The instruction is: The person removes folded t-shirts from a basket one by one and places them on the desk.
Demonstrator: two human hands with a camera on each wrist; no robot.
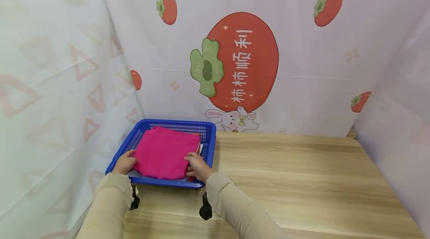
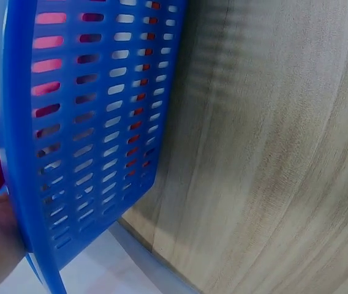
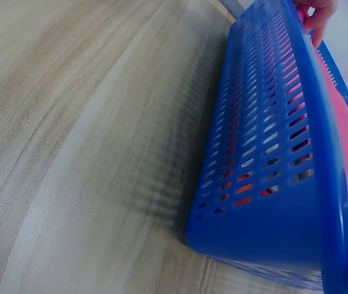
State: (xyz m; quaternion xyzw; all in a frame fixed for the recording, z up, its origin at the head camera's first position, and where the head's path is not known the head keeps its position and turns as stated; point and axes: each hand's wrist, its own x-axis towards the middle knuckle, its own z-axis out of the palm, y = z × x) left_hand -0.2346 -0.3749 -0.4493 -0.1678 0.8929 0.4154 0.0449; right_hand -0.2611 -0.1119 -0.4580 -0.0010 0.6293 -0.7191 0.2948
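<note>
A bright pink piece of soft fabric, folded into a flat, roughly rectangular bundle [image 1: 166,153], lies within a blue perforated plastic basket [image 1: 212,145] standing on a pale wood-grain tabletop [image 1: 302,179]. Its upper face is plain and nearly smooth; its outline is slightly rounded, with light puckering along the near edge. The left hand [image 1: 125,162] is closed on the bundle's left edge, thumb and fingers pinching it. The right hand [image 1: 200,168] grips the right edge, though the basket rim hides most of it in the right wrist view. Red-orange and white items [image 1: 201,148] protrude beneath the bundle; their nature cannot be determined.
</note>
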